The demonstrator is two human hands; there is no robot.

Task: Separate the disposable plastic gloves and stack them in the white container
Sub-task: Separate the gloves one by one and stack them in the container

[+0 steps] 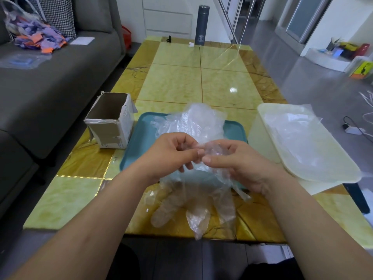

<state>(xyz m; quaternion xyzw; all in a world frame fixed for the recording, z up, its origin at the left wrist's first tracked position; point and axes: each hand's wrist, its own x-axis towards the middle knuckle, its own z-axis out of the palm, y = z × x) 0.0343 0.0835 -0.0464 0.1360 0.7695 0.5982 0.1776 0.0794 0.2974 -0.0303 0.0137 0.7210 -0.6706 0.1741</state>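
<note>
left grip (169,152): pinching the cuff of the held gloves (193,205) above the near edge of the teal tray (139,138)
right grip (240,164): pinching the same cuff, thumb and forefinger clamping thin film; sitting just beside the left grip
held gloves: hanging from both grips; glove fingers drooping onto the desk (177,81) on the near side of the tray; looking like several layers clinging, count unclear
glove pile (193,120): lying crumpled on the far half of the tray
white container (260,138): standing just right of the tray; stacked gloves (298,138) lying flat inside
cardboard box (110,120): sitting just left of the tray, open
risk, doubles: layers probably sticking together; two going in as one if the pinch is catching both
risk, tear: film likely stretching or ripping if the grips are pulling apart hard
risk, snag: drooping fingers possibly dragging on the pile during the lift
risk, drop: a freed layer slipping off the desk edge nearest the tray
risk, messy stack: light film landing crumpled or draping over the container rim
</note>
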